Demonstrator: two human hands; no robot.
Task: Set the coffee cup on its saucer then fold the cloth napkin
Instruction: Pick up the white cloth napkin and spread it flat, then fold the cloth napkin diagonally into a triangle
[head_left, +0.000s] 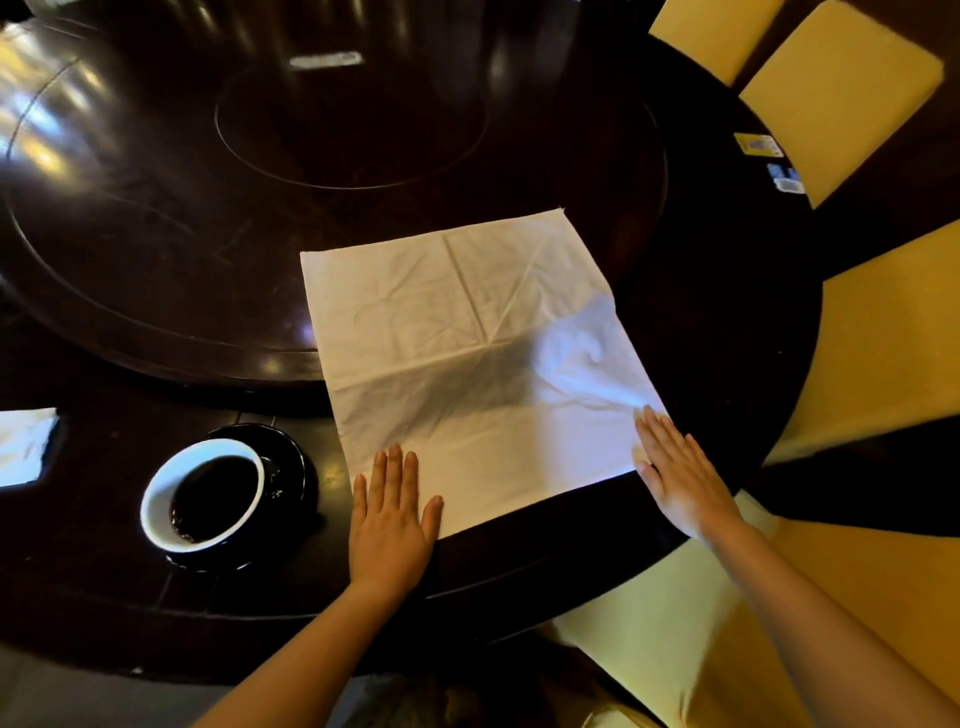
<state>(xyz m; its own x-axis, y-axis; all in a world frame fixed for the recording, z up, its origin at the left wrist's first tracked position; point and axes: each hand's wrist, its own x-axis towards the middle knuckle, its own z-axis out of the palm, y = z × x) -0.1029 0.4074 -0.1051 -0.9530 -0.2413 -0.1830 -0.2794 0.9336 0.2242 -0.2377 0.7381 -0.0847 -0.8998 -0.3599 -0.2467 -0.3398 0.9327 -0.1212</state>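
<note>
cup (205, 493) blk/wht, upright on saucer (291, 457) | napkin (467, 353) wht, flat, unfolded, right of cup

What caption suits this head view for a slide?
Left hand and right hand press the unfolded cloth napkin; coffee cup sits on its saucer.

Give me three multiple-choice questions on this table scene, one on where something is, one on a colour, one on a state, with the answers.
1. Where is the coffee cup relative to the napkin?
A) to its left
B) on top of it
C) to its right

2. What colour is the saucer?
A) white
B) black
C) yellow

3. How does the napkin lie?
A) rolled up
B) folded in quarters
C) spread flat

Answers:
1 A, the cup stands left of the cloth, beside the left hand.
2 B, a black rim shows round the white-lined cup.
3 C, it lies open, with the left hand and right hand flat on its near corners.
</note>
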